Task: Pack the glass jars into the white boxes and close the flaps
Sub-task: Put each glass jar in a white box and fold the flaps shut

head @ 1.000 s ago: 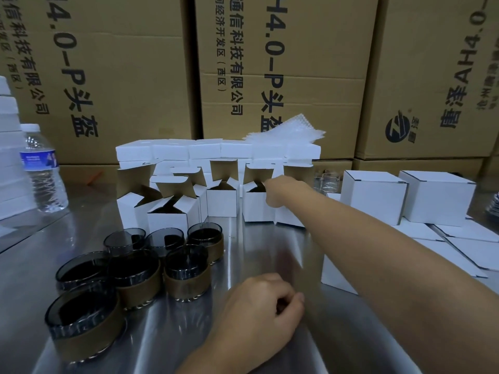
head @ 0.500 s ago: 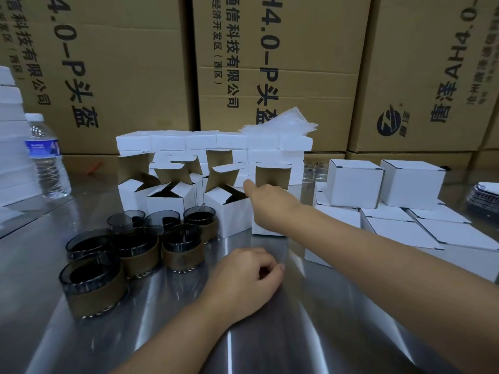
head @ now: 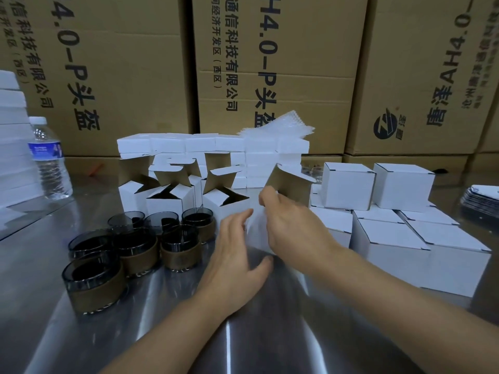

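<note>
glass jars point(head: 140, 247): head view, cluster of dark jars with brown sleeves, standing upright on the metal table point(head: 40, 265), left of both hands, none touched.
white box in hand point(head: 290, 188): open, brown-lined flap up, tilted toward the person; blurred where the fingers cover it.
right hand point(head: 293, 228): pinches the box near its top edge, thumb and fingers closed on the cardboard; likely bringing it close for loading.
left hand point(head: 235, 255): fingers spread loosely, at the box's near left side; contact unclear because of blur, holds nothing I can confirm.
open boxes point(head: 172, 195): row just behind the jars, flaps raised, probably staged for filling.
closed boxes point(head: 378, 211): stacked at right, flaps shut, likely finished ones.
jars vs grip: nearest jar sits just left of the left hand, apart from the held box.
step: judged box fetch; jar not yet in it.
</note>
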Motion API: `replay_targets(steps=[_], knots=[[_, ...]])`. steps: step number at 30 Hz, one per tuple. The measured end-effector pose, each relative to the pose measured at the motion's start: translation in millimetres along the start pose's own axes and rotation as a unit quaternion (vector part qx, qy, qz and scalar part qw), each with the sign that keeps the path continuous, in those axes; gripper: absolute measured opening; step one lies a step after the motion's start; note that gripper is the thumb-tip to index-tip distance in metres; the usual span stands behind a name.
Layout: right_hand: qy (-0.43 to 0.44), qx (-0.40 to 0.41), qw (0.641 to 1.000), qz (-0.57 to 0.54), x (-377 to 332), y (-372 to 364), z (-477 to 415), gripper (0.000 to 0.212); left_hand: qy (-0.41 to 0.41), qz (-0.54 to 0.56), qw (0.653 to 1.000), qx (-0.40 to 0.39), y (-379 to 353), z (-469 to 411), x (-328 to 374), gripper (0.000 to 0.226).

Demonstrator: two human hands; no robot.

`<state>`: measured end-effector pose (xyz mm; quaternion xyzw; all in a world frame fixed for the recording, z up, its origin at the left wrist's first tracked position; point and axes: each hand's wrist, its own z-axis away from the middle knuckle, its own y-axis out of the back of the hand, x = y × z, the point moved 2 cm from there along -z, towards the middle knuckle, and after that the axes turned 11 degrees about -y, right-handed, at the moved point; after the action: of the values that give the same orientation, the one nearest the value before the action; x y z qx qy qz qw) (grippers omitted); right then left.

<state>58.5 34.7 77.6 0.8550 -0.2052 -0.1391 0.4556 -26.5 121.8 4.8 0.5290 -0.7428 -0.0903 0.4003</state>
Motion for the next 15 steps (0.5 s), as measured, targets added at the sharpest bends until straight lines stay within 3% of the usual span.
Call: replay_targets(steps=[2, 9, 12, 15], knots=[[0.016, 0.007, 1.000, -0.020, -0.3, -1.5, 14.9, 0.037, -0.027, -0.013, 1.000, -0.003, 0.7, 0.1, 1.0, 0.091], [0.102, 0.104, 0.988, -0.052, -1.6, 4.8, 63.4, 0.036, -0.039, 0.021, 0.998, -0.035, 9.2, 1.5, 14.6, 0.096], [0.087, 0.143, 0.984, -0.055, 2.1, 12.9, 71.5, 0.038, -0.064, -0.023, 0.997, -0.042, 10.9, 3.3, 19.3, 0.086], [0.017, 0.154, 0.981, -0.121, 11.3, 22.5, 68.1, 0.030, -0.077, -0.044, 0.995, -0.043, 11.9, 2.9, 17.4, 0.079]])
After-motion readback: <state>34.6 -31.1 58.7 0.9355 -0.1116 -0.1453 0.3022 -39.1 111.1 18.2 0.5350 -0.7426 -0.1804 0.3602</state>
